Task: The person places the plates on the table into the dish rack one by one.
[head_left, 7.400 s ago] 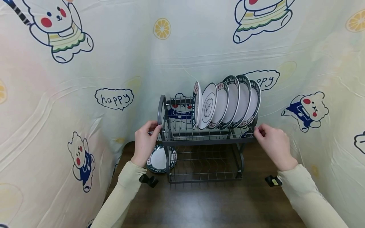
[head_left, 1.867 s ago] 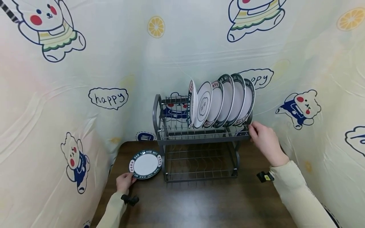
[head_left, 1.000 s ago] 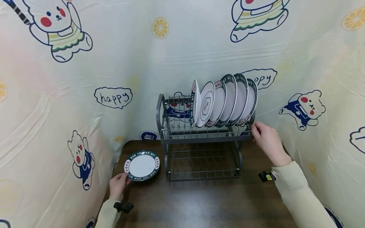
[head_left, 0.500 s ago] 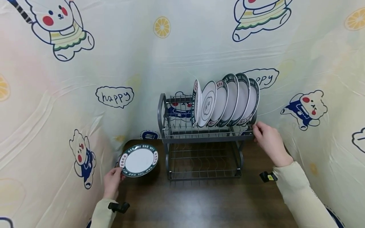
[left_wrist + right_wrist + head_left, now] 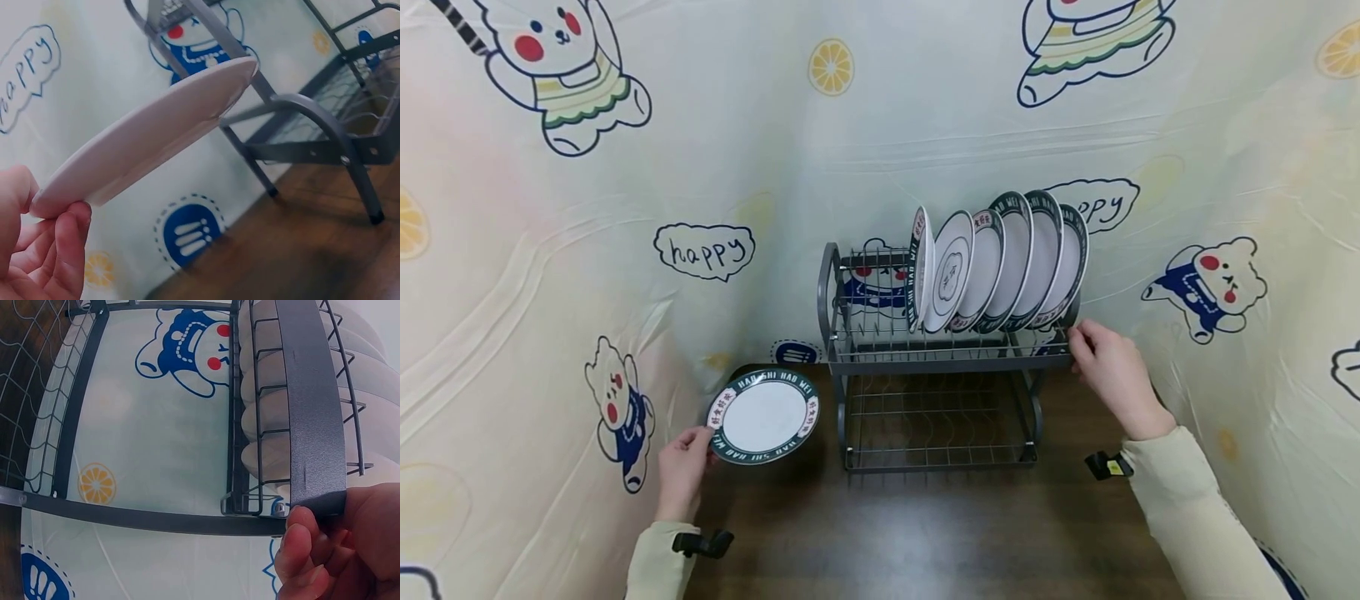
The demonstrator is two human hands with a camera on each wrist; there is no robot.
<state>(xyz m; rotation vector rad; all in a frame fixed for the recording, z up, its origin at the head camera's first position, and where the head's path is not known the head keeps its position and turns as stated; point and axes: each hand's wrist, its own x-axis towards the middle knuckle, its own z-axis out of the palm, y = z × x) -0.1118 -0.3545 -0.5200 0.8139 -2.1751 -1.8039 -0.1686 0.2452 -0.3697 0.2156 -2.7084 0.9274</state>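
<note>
My left hand [image 5: 683,471] pinches the left rim of a white plate [image 5: 763,417] with a dark green lettered border. In the left wrist view the plate [image 5: 150,131] is tilted, held up off the table, thumb above and curled fingers below. My right hand [image 5: 1116,375] grips the right front corner of a grey two-tier dish rack [image 5: 951,365]. Close up in the right wrist view, thumb and fingers pinch the end of the upper bar [image 5: 315,412]. Several plates [image 5: 988,267] stand on edge in the upper tier, filling its middle and right.
The rack's lower wire tier [image 5: 940,421] holds no plates. Upper-tier slots at the left [image 5: 872,308] hold none either. A brown wooden table [image 5: 895,533] lies beneath, and a patterned cloth [image 5: 715,125] hangs behind and at both sides.
My left hand let go of the rack's left side, took hold of the plate beside it, then drew it left and raised it off the table. My right hand stays at the rack corner.
</note>
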